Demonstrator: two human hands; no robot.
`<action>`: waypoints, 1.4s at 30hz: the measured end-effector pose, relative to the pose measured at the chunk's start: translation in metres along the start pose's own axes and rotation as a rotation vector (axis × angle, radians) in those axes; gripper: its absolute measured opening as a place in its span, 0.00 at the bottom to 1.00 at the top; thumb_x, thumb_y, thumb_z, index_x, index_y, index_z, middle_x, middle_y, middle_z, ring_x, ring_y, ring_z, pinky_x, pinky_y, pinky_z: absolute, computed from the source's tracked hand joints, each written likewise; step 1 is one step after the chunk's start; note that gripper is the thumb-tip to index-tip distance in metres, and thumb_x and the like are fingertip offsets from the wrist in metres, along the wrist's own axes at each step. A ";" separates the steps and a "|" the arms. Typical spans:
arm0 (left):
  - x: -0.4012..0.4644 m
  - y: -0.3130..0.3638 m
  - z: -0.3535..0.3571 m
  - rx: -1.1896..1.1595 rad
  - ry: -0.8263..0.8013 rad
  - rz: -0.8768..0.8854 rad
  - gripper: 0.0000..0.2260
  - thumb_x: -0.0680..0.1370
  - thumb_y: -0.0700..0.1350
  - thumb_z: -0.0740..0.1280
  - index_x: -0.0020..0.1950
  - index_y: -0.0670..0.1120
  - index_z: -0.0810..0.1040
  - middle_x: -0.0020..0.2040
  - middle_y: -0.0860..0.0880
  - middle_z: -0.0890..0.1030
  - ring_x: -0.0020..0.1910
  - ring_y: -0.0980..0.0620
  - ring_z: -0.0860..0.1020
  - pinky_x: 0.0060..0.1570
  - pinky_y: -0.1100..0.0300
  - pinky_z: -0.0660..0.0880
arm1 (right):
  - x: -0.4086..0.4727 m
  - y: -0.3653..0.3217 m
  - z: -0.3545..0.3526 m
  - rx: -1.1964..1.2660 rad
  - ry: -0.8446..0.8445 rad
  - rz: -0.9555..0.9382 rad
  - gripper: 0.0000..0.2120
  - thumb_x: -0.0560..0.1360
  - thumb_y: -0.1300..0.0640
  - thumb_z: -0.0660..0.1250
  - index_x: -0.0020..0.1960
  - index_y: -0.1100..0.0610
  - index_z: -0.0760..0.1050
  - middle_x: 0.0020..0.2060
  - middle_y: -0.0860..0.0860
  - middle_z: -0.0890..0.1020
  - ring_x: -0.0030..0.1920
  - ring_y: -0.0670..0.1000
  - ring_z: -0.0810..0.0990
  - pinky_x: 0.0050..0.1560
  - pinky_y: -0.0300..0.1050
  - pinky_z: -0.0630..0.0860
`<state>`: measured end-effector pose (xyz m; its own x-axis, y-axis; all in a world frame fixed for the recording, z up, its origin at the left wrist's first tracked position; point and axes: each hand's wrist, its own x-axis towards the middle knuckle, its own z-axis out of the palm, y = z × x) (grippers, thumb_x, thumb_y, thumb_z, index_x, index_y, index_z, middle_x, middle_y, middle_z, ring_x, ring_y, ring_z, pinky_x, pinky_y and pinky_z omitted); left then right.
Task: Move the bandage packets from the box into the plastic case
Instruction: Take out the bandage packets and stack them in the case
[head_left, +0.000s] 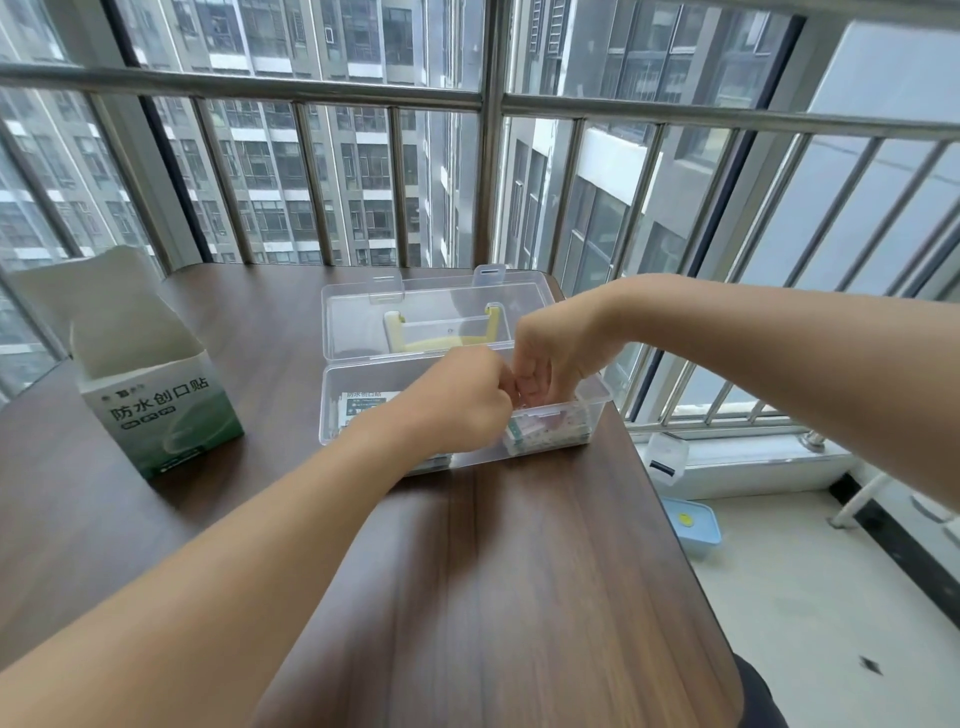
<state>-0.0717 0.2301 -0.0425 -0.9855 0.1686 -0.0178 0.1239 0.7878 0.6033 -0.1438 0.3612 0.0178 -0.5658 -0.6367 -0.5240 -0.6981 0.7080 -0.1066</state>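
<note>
Packets (545, 428) lie stacked in the plastic case (363, 410), directly beneath the right hand (553, 358) and just right of the left hand (467, 400). Both hands meet knuckle to knuckle, fingers curled down into the case; whether they pinch a packet I cannot tell. The box (161, 415) stands well left of the left hand on the desk (493, 571).

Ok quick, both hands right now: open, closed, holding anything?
Left hand: fingers curled over the plastic case; what it holds cannot be told.
Right hand: fingers curled, apparently pinching bandage packets in the case.
</note>
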 end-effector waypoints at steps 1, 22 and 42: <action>0.000 0.001 0.000 -0.007 -0.012 -0.011 0.16 0.69 0.32 0.55 0.46 0.35 0.82 0.41 0.37 0.83 0.44 0.39 0.82 0.44 0.45 0.80 | -0.001 0.000 -0.001 0.005 -0.006 0.001 0.06 0.70 0.60 0.78 0.43 0.53 0.82 0.35 0.45 0.82 0.31 0.39 0.75 0.39 0.31 0.73; -0.003 0.009 -0.003 -0.167 -0.118 -0.112 0.18 0.76 0.35 0.52 0.54 0.34 0.81 0.44 0.36 0.85 0.43 0.43 0.85 0.47 0.49 0.83 | -0.017 -0.015 -0.002 0.059 0.025 0.094 0.14 0.79 0.65 0.57 0.50 0.56 0.82 0.47 0.52 0.87 0.49 0.49 0.86 0.49 0.42 0.82; -0.068 -0.059 -0.068 0.079 0.448 -0.092 0.04 0.74 0.45 0.69 0.41 0.53 0.81 0.46 0.55 0.77 0.51 0.51 0.76 0.50 0.58 0.70 | 0.006 -0.073 0.009 0.243 0.209 -0.012 0.14 0.77 0.62 0.61 0.51 0.52 0.85 0.41 0.48 0.86 0.37 0.45 0.83 0.42 0.41 0.82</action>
<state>-0.0198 0.1319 -0.0221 -0.9435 -0.1627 0.2885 0.0251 0.8334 0.5522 -0.0926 0.3079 0.0150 -0.6537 -0.6763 -0.3395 -0.5941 0.7366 -0.3232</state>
